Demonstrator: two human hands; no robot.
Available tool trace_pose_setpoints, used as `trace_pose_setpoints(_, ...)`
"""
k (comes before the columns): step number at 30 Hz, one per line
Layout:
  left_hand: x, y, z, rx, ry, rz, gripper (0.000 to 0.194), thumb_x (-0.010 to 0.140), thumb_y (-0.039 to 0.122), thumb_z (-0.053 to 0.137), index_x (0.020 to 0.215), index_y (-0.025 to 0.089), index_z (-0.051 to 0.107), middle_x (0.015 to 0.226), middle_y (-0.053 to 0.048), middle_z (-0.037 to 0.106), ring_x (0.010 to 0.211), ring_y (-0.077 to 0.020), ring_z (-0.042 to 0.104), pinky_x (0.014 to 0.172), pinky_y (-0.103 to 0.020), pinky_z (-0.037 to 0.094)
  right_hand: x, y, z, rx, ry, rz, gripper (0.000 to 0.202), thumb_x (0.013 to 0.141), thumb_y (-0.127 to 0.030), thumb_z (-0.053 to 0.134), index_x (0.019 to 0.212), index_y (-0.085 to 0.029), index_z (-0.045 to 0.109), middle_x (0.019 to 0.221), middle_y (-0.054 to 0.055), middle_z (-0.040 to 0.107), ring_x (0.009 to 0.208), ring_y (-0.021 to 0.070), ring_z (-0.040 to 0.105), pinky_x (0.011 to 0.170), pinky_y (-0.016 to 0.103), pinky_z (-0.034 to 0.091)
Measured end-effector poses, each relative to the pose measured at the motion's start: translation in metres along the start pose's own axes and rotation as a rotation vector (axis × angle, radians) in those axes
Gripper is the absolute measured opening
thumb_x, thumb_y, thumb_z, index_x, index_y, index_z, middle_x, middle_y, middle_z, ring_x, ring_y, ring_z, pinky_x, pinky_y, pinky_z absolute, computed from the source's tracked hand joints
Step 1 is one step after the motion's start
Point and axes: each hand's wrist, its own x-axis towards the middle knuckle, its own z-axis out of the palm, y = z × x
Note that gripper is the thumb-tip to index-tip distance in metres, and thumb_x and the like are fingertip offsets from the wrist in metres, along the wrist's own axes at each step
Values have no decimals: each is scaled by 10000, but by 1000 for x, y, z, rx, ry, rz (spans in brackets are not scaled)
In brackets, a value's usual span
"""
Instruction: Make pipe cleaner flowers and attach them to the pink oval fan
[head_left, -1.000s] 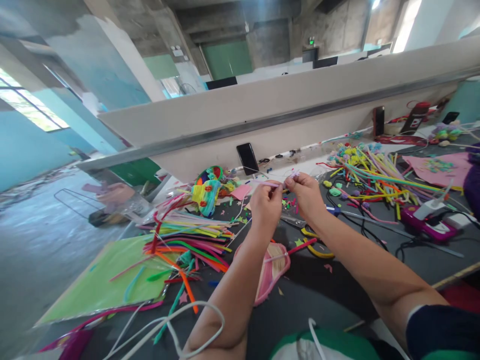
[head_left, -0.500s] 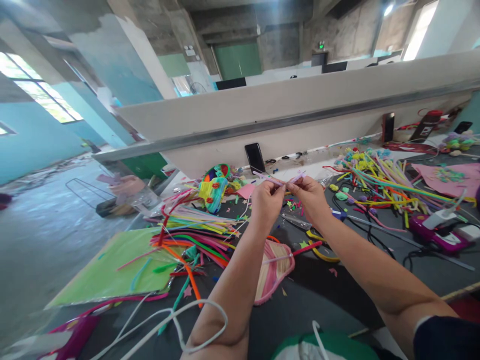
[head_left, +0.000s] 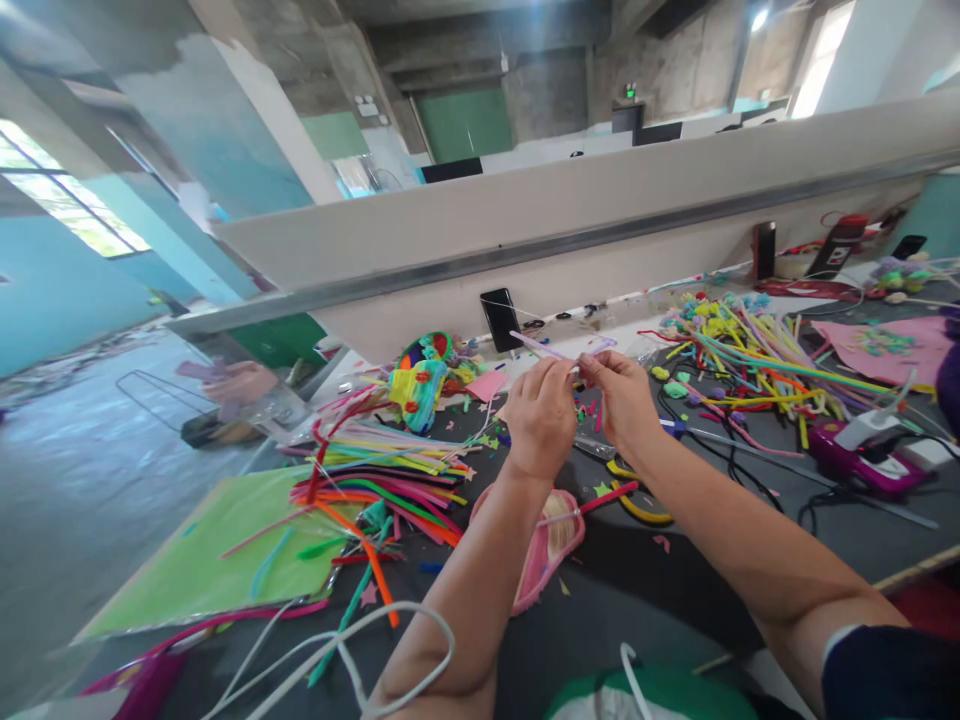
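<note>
Both hands meet over the middle of the table, closed on a light purple pipe cleaner [head_left: 531, 345] whose ends stick out above the fingers. My left hand [head_left: 541, 405] shows its back, with the fingertips partly hidden. Thumb and fingers of my right hand [head_left: 613, 388] pinch the same piece close beside it. Below my forearms lies a pink-edged striped piece [head_left: 551, 550] with a red pipe cleaner [head_left: 609, 495] at its right side. Yellow-handled scissors [head_left: 637, 510] rest under my right wrist, partly covered.
Left of my hands lie bundled colourful pipe cleaners [head_left: 405, 470], a green sheet [head_left: 217, 550] and a yellow-and-blue fuzzy craft piece [head_left: 416, 390]. A phone [head_left: 500, 318] leans on the partition. More pipe cleaners [head_left: 772, 360] and a purple power strip [head_left: 862, 462] are at right. A white cable [head_left: 337, 640] loops in front.
My left hand has turned and shifted right, its back now facing me more and its fingers closer against my right hand. The view has moved slightly.
</note>
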Motion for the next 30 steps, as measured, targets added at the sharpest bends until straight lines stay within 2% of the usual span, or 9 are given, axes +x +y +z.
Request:
trace_pose_setpoints(5,-2,-9,3,19,-12,3,204,885,212,507,1024,173,651,1000,-91,695,953,-185,617,876,-315,428,0,0,0,-55,-47,14,224,628,-319,739,570,-174,578,561,-29,552,574,102,454,604,258,361)
trace_pose_setpoints(11,-3,-7,1,58,-1,65,205,870,188,526,1007,193,678,982,-77,714,922,-187,631,867,-327,422,6,-5,-5,-133,-51,21,287,646,-400,724,550,-176,572,525,-33,504,537,96,404,566,262,327)
trace_pose_setpoints(15,-3,-6,1,60,-5,70,191,868,183,527,972,184,688,939,-75,720,898,-179,639,853,-315,428,9,-3,-7,-124,-53,31,289,614,-403,728,539,-181,559,530,-31,511,547,104,418,576,267,341)
trace_pose_setpoints(20,1,-4,-2,24,2,37,159,856,184,537,912,181,686,891,-64,717,870,-177,636,839,-308,437,13,-2,-12,-57,-164,-8,230,622,-351,739,585,-183,586,580,-30,540,599,115,468,647,274,382)
trace_pose_setpoints(23,6,0,-5,-14,-37,-69,128,842,190,556,844,186,683,832,-47,706,824,-174,624,799,-300,437,16,0,-16,-57,-241,-58,194,665,-338,723,609,-189,613,610,-22,560,627,121,487,665,276,386)
trace_pose_setpoints(27,14,5,-11,-101,-170,-279,106,806,232,598,761,188,684,741,-27,676,718,-161,587,690,-282,417,20,1,-23,-80,-289,-73,219,652,-382,740,625,-196,628,619,-17,562,633,129,488,655,279,393)
trace_pose_setpoints(30,21,4,-16,-357,-333,-504,138,775,273,616,706,164,665,604,6,604,567,-117,508,563,-239,373,23,-1,-27,-96,-367,-76,257,621,-425,761,619,-197,642,616,-12,558,633,135,486,645,285,396)
